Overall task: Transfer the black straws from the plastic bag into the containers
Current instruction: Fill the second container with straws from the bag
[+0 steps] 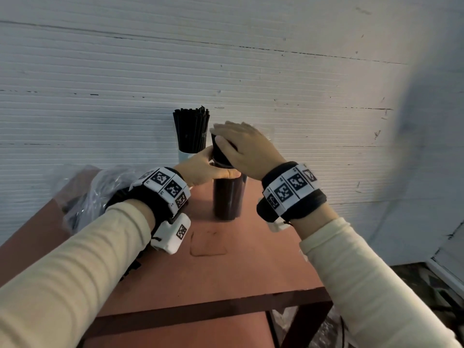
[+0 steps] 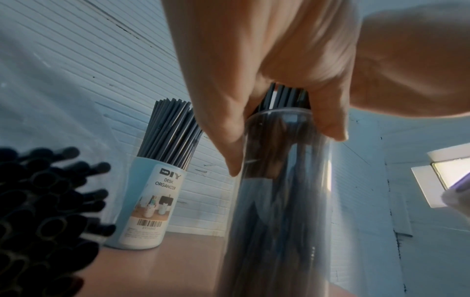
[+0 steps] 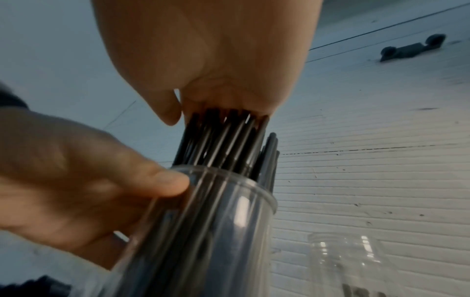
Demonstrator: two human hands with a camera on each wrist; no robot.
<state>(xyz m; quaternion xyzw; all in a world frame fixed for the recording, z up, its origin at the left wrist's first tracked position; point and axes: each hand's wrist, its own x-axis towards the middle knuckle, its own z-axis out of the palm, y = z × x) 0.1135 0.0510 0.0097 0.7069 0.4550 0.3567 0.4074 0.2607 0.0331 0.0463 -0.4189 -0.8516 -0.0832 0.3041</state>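
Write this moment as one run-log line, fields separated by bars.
left hand steadies clear container | right hand presses black straws down into it | desk organizer already holds straws | plastic bag at left

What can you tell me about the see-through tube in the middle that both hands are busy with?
The clear container is a tall, round tube of what looks like transparent plastic, with a raised lip at its open top. It stands upright on the reddish-brown table, packed with black straws whose ends stick out above the rim. The left hand grips it near the top, thumb against the wall, while the right hand presses down on the straw tops.
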